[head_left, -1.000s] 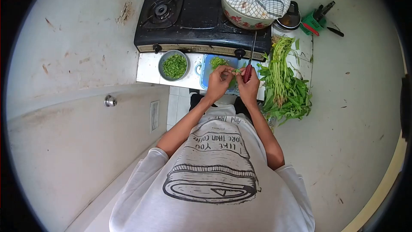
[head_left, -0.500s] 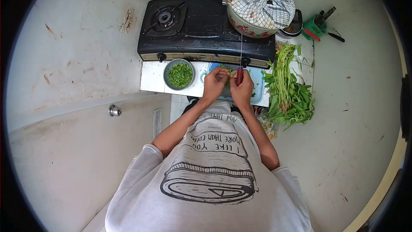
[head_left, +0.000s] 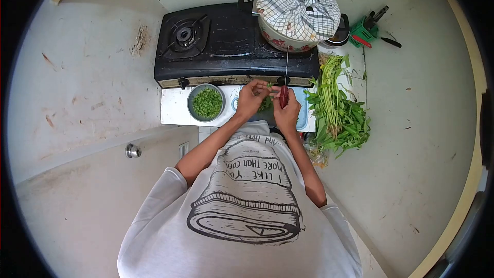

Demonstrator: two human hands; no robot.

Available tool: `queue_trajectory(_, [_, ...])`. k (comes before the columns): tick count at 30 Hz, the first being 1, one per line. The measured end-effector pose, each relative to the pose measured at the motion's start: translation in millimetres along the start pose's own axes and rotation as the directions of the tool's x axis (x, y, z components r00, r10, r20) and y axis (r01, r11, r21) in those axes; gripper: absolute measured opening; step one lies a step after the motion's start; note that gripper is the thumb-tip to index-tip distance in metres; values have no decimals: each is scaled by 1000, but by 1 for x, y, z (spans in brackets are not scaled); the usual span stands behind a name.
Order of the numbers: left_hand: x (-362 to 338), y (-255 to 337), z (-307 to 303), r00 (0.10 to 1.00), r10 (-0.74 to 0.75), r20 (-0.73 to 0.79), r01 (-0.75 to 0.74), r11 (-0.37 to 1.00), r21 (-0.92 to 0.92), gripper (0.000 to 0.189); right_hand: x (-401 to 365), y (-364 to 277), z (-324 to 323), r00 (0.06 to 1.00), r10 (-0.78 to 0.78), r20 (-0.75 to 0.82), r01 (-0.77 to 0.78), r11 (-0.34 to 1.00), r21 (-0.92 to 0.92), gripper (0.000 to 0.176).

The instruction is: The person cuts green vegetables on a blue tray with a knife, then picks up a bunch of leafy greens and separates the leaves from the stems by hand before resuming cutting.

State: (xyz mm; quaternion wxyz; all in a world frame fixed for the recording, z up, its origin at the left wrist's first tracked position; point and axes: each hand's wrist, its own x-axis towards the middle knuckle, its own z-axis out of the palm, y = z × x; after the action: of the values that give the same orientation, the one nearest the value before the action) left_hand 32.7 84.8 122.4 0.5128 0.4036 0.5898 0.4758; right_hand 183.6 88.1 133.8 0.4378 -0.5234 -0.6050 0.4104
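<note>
Over a blue cutting board (head_left: 303, 118), my left hand (head_left: 250, 99) pinches a small piece of greens between its fingertips. My right hand (head_left: 287, 117) is closed around the dark red handle of a knife (head_left: 284, 97), and its thin blade points away toward the stove. The fingertips of both hands are close together around the greens. Chopped greens (head_left: 265, 105) lie on the board, partly hidden by my hands. To the left stands a grey bowl (head_left: 222, 110) filled with finely chopped greens (head_left: 207, 103).
A black two-burner stove (head_left: 231, 46) is behind the board. On its right side sits a flowered pot (head_left: 278, 38) wrapped in a checked cloth (head_left: 298, 10). A bunch of leafy greens (head_left: 337, 108) lies at the right. Beyond it is a green basket (head_left: 363, 33) with utensils.
The whole view has shifted, so the stove and counter appear lower and further left. My right hand with the knife has moved slightly right relative to the board.
</note>
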Motion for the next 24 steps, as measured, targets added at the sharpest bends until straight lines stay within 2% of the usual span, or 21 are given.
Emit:
queue_trajectory(1, [2,-3,0,1000,-13,20,14,999,-47,25,2,0,0,1000,-18,-14,20,995,100,9])
queue_trajectory(3, [0,-7,0,997,-42,59,50,989,-138,24,1,-4,-6,999,20,-35,-18,999,42,11])
queue_trajectory(7, [-5,-4,2,992,-31,122,43,994,-101,22,-1,-7,-12,999,50,-17,-51,998,-41,18])
queue_trajectory(15, [-18,-4,-7,986,-76,149,116,952,-285,18,-1,-4,-8,995,95,28,-96,995,31,21])
queue_trajectory(19, [-24,-8,-7,996,-51,72,65,978,-199,16,-2,4,-3,997,54,52,-56,997,45,24])
queue_trajectory(21, [-26,-5,-7,1000,-8,19,10,990,-142,15,-4,2,-3,994,79,73,-86,992,90,23])
queue_trajectory(24, [-31,1,-10,996,-75,50,83,980,-180,17,-6,-6,-3,990,111,89,-122,984,129,21])
